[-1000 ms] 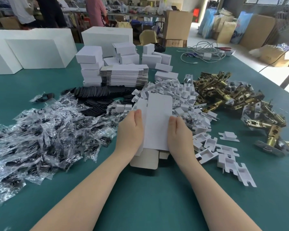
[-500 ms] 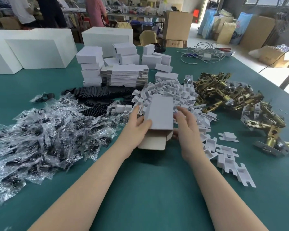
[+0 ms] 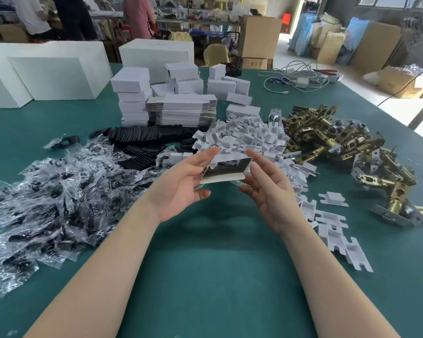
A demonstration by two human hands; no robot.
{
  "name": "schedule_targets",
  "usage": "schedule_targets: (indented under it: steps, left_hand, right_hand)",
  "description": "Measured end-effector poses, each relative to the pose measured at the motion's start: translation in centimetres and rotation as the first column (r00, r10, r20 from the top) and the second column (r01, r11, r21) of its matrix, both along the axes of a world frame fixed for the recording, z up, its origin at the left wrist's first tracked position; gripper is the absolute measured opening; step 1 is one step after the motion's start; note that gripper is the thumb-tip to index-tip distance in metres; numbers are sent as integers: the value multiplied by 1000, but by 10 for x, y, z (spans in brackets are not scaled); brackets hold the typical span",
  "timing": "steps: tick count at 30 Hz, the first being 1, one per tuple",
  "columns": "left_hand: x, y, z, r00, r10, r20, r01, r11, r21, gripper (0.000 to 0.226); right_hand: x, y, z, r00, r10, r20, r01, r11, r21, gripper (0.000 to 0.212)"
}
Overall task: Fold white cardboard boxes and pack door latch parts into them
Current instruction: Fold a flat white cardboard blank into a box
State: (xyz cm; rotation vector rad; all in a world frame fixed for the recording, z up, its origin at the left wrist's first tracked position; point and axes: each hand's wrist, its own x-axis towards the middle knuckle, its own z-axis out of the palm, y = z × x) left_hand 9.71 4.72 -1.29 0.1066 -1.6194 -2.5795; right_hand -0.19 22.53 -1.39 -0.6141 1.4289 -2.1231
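Hands palms inward, fingers straight, left and right flanking opened white box.

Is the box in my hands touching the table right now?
Apart. The head view shows the box held up between the left hand and right hand, with bare green table showing below it.

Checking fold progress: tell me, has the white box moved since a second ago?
Yes. The white box has lifted off the green table and opened into a tube, held between both hands.
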Motion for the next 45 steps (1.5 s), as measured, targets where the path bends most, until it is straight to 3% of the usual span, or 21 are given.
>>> schedule_targets:
  steps: [8, 13, 16, 20, 26, 30, 35, 38, 41, 45]
  left_hand:
    - [2, 5, -5, 995, 83, -57, -87, 994, -66, 41]
    - [1, 9, -3, 987, 157, -37, -161, 963, -214, 33]
    - [1, 10, -4, 978, 207, -30, -208, 952, -226, 34]
    - [-1, 19, -9, 959, 279, -60, -284, 915, -288, 30]
    - [-5, 30, -13, 928, 348, -133, -371, 832, -412, 19]
    - [-6, 29, -13, 912, 383, -144, -409, 865, -291, 19]
    - [-6, 25, -9, 893, 444, -80, -448, 892, -59, 18]
    - [-6, 28, -7, 891, 445, -91, -451, 890, -60, 19]
    - [-6, 30, -7, 895, 437, -87, -444, 892, -83, 23]
    - [-5, 31, -6, 897, 424, -123, -438, 890, -126, 23]
  right_hand:
    - [-1, 4, 0, 999, 43, -28, -44, 999, -27, 42]
    - [-7, 9, 1, 995, 84, -55, -84, 996, 17, 31]
    - [-10, 12, 1, 993, 87, -86, -79, 992, 97, 32]
    - [-11, 15, -2, 983, 36, -182, -3, 984, 177, 20]
    - [-10, 10, -6, 934, -96, -345, 168, 968, 187, 34]
    - [-5, 5, -3, 916, -195, -351, 230, 971, 59, 19]
    - [3, 3, -8, 855, -135, -501, 185, 981, 52, 38]
    - [5, 2, -8, 837, -123, -532, 164, 986, 29, 39]
    - [4, 4, -7, 822, -153, -549, 194, 981, 17, 27]
    - [-2, 7, -8, 740, -140, -658, 245, 967, 70, 18]
